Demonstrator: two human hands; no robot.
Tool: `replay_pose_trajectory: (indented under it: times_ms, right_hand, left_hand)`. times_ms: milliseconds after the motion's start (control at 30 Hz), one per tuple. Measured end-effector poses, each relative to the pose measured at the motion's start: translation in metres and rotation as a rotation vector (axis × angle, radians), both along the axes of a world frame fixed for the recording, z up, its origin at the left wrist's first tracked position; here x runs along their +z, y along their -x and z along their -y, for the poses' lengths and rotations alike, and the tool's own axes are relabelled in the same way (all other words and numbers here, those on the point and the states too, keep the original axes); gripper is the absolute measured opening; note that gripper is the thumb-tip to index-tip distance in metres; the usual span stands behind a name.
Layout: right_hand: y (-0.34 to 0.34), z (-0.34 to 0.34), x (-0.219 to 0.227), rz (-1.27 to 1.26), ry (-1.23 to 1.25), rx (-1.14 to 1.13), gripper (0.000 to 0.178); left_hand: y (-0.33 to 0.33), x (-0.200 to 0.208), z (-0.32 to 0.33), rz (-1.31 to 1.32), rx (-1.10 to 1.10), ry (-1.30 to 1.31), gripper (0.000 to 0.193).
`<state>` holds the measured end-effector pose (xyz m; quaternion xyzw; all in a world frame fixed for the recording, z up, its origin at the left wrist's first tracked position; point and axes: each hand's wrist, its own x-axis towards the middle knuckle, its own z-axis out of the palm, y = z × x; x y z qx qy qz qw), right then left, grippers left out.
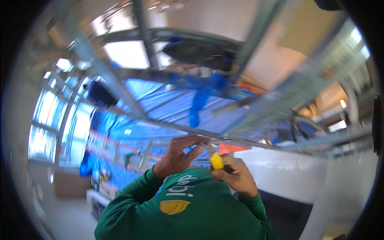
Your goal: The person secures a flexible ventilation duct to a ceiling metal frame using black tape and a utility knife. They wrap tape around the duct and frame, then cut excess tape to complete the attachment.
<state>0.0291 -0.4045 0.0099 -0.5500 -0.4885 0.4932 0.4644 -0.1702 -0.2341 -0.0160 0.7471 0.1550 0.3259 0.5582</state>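
My right hand (236, 174) is closed around a hand tool (216, 161) with a yellow body and a greyish metal end; blur hides its exact kind. The metal end points up and left toward a thin metal rail (192, 130) that crosses in front of my chest. Just left of the tool, my left hand (180, 154) is closed in a loose pinch, index finger and thumb converging below the rail. What lies between those fingertips, if anything, is too blurred to make out. Both forearms wear green sleeves.
Metal studs (256, 36) and a wide metal channel (296, 92) slant around the rail. Beyond them spreads blue sheeting (160, 100), with a ladder (146, 154) by it. Tall windows (50, 124) stand at the left; a white surface (284, 168) lies at the right.
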Motion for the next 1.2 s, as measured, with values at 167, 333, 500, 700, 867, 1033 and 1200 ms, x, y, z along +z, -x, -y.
replay_pose_trajectory:
  times_ms: [167, 333, 500, 700, 867, 1033, 1200]
  right_hand:
    - [0.028, -0.049, -0.009, 0.045, 0.134, 0.102, 0.031]
    - [0.056, -0.094, -0.039, 0.375, -0.081, 0.307, 0.042]
    - [0.072, -0.115, -0.073, -0.113, 0.32, 0.431, 0.04]
    - [0.078, -0.136, -0.118, -0.38, 0.545, 0.542, 0.037]
    - [0.085, -0.142, -0.137, -0.386, 0.601, 0.485, 0.045]
    - [0.096, -0.15, -0.141, -0.144, 0.573, 0.483, 0.042]
    - [0.101, -0.158, -0.138, 0.015, 0.517, 0.471, 0.041]
  left_hand:
    - [0.044, -0.022, 0.028, -0.069, 0.123, 0.218, 0.037]
    - [0.065, -0.048, 0.046, 0.072, 0.422, 0.694, 0.043]
    - [0.089, -0.075, 0.039, 0.148, 0.407, 0.937, 0.054]
    - [0.098, -0.125, 0.033, 0.238, 0.557, 1.157, 0.038]
    - [0.095, -0.147, 0.037, 0.458, 0.867, 1.218, 0.021]
    - [0.096, -0.15, 0.037, 0.392, 0.921, 1.188, 0.02]
    - [0.09, -0.151, 0.033, 0.337, 0.869, 1.117, 0.016]
